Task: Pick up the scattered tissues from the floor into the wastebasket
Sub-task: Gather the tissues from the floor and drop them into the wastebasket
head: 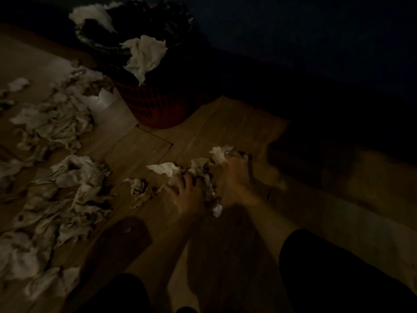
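Observation:
The scene is dim. A red mesh wastebasket (155,109) with a black liner stands at the top middle; one white tissue (144,55) hangs over its near rim and another (92,14) lies at its far rim. On the wooden floor in the middle, a clump of crumpled tissues (203,170) sits between my hands. My left hand (187,195) presses on its left side with fingers spread. My right hand (234,177) cups its right side. Both hands close around the clump. Many more tissues (58,123) lie scattered along the left.
A small crumpled tissue (140,190) lies just left of my left hand. The floor (140,152) is wooden planks. A dark wall or furniture (316,64) fills the upper right. Dark sleeves cover my forearms at the bottom.

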`<state>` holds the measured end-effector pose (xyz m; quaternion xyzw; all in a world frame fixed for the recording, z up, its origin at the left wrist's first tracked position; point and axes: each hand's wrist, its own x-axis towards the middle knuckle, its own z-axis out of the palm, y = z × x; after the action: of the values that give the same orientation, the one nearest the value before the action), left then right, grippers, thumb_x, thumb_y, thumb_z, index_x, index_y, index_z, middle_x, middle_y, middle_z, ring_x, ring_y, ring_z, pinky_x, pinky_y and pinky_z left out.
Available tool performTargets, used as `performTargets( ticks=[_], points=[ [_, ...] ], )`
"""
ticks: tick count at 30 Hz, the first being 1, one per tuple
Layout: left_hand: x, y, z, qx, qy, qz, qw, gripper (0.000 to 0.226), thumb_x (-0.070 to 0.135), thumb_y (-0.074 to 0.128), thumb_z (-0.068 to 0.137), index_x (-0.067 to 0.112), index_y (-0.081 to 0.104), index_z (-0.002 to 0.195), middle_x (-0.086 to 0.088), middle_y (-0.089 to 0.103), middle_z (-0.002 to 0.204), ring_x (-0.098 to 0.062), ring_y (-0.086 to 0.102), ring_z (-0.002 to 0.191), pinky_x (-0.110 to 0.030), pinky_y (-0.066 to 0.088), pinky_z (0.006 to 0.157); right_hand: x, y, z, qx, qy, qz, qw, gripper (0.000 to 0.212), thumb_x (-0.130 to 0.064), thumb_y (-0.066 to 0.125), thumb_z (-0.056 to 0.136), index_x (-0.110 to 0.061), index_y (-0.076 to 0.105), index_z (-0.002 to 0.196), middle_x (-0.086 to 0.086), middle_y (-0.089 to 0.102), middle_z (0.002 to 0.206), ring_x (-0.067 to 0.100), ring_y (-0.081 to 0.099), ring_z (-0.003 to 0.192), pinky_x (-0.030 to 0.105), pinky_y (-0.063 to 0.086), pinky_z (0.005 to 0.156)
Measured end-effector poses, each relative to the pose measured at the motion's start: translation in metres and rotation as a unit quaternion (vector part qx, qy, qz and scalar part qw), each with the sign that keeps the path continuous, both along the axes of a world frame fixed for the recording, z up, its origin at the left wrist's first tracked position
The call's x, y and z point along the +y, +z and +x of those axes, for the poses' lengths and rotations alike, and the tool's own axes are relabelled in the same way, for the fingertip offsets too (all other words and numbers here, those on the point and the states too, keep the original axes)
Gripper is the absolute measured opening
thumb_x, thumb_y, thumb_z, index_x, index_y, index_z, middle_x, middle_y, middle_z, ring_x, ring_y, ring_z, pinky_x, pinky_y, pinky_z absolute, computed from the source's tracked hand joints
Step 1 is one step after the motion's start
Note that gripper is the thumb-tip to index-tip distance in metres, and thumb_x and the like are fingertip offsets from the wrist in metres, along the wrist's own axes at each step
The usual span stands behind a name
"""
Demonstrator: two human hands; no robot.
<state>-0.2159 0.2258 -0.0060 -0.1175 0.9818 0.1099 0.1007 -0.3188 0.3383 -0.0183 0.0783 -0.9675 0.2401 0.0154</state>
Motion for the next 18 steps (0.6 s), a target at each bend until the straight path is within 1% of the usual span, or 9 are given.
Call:
performTargets(
  ticks=[2, 3, 5, 7, 10, 11, 13, 15, 18],
  points=[
    [-0.006, -0.007, 0.001, -0.024, 0.027, 0.020, 0.999, 0.086, 0.063, 0.056, 0.073, 0.032, 0.016, 0.142, -0.013, 0.009, 0.153, -0.048, -0.002, 0.140, -0.076, 0.005, 0.103, -0.007, -0.007, 0.003, -0.026, 0.016, 0.024, 0.999, 0.029, -0.016, 0.045, 0.094, -0.017, 0.059, 0.120, 0.010, 0.050, 0.137, 0.033, 0.038, 0.126, 0.041, 0.029, 0.107],
    [-0.010, -0.007, 0.000, -0.038, 0.045, 0.052, 0.997, 0.083, 0.059, 0.059, 0.075, 0.033, 0.016, 0.141, -0.012, 0.009, 0.153, -0.048, 0.001, 0.140, -0.074, 0.010, 0.104, -0.010, -0.008, 0.005, -0.024, 0.009, 0.039, 0.999, 0.030, -0.015, 0.043, 0.095, -0.018, 0.058, 0.120, 0.008, 0.048, 0.138, 0.034, 0.037, 0.124, 0.041, 0.031, 0.105],
    [-0.015, -0.006, -0.001, -0.037, 0.058, 0.087, 0.994, 0.075, 0.047, 0.062, 0.079, 0.029, 0.022, 0.141, -0.012, 0.016, 0.151, -0.047, 0.016, 0.135, -0.064, 0.027, 0.106, -0.014, -0.014, 0.009, 0.005, 0.015, 0.044, 0.999, 0.033, -0.011, 0.041, 0.094, -0.019, 0.055, 0.123, 0.007, 0.050, 0.136, 0.034, 0.036, 0.119, 0.041, 0.039, 0.100],
    [-0.020, -0.003, 0.000, -0.013, 0.035, 0.071, 0.997, 0.065, 0.034, 0.061, 0.082, 0.023, 0.031, 0.138, -0.012, 0.024, 0.149, -0.044, 0.027, 0.130, -0.052, 0.035, 0.105, -0.015, -0.018, 0.011, 0.018, 0.031, 0.029, 0.999, 0.034, -0.011, 0.042, 0.093, -0.018, 0.055, 0.124, 0.007, 0.054, 0.133, 0.032, 0.039, 0.118, 0.039, 0.042, 0.099],
    [-0.035, -0.001, 0.005, 0.023, 0.009, 0.090, 0.996, 0.053, 0.024, 0.061, 0.083, 0.022, 0.043, 0.132, -0.011, 0.036, 0.143, -0.038, 0.037, 0.122, -0.043, 0.038, 0.099, -0.004, -0.027, 0.008, -0.077, 0.030, 0.012, 0.997, 0.034, -0.026, 0.047, 0.091, -0.018, 0.057, 0.123, 0.010, 0.056, 0.132, 0.024, 0.051, 0.111, 0.036, 0.047, 0.091],
    [-0.044, 0.001, 0.009, 0.036, 0.012, 0.113, 0.993, 0.052, 0.021, 0.062, 0.082, 0.022, 0.045, 0.131, -0.011, 0.041, 0.138, -0.037, 0.041, 0.119, -0.042, 0.040, 0.097, -0.003, -0.026, 0.006, -0.093, -0.001, -0.005, 0.996, 0.036, -0.030, 0.049, 0.090, -0.019, 0.056, 0.123, 0.011, 0.056, 0.132, 0.023, 0.053, 0.107, 0.036, 0.047, 0.088],
    [-0.068, 0.002, 0.013, 0.078, 0.023, 0.145, 0.986, 0.050, 0.018, 0.063, 0.080, 0.022, 0.049, 0.128, -0.011, 0.049, 0.129, -0.035, 0.047, 0.116, -0.042, 0.044, 0.097, -0.013, -0.013, -0.013, -0.028, -0.067, -0.037, 0.997, 0.035, -0.021, 0.052, 0.088, -0.020, 0.056, 0.123, 0.013, 0.053, 0.132, 0.030, 0.050, 0.113, 0.039, 0.045, 0.089],
    [-0.094, 0.003, 0.016, 0.083, 0.024, 0.119, 0.989, 0.046, 0.020, 0.065, 0.079, 0.020, 0.053, 0.124, -0.009, 0.052, 0.125, -0.033, 0.048, 0.114, -0.041, 0.044, 0.094, -0.025, 0.003, -0.026, -0.021, -0.119, -0.061, 0.991, 0.039, -0.020, 0.055, 0.087, -0.017, 0.053, 0.126, 0.013, 0.043, 0.139, 0.035, 0.042, 0.119, 0.042, 0.041, 0.093],
    [-0.120, 0.007, 0.017, 0.075, 0.026, 0.084, 0.993, 0.040, 0.017, 0.065, 0.078, 0.017, 0.057, 0.117, -0.007, 0.053, 0.121, -0.032, 0.049, 0.112, -0.042, 0.046, 0.088, -0.043, 0.014, -0.027, -0.132, -0.095, -0.063, 0.985, 0.066, -0.049, 0.058, 0.081, -0.011, 0.044, 0.133, 0.018, 0.032, 0.145, 0.040, 0.030, 0.128, 0.048, 0.033, 0.105]
  ],
)
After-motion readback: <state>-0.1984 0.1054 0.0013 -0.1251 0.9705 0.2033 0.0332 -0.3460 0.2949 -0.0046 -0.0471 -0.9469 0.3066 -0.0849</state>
